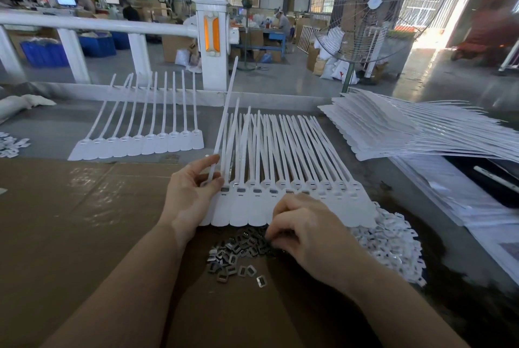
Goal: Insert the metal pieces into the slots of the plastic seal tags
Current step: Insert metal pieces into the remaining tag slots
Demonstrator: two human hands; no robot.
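Brown cardboard sheet (70,221) over grey workbench (398,179); factory hall behind, white railing (92,26), big standing fan (373,8); row of white seal tags (280,201) fanned across cardboard edge, several slots already holding metal; left hand (191,196) pinches leftmost tag's strap between thumb and fingers; right hand (306,232) curled over heap of metal pieces (238,252) just below tags, fingertips down in heap, grasp hidden, cannot tell; second tag row (140,142) farther back; tag stack (407,128) at right; white clips (390,241) piled beside right hand.
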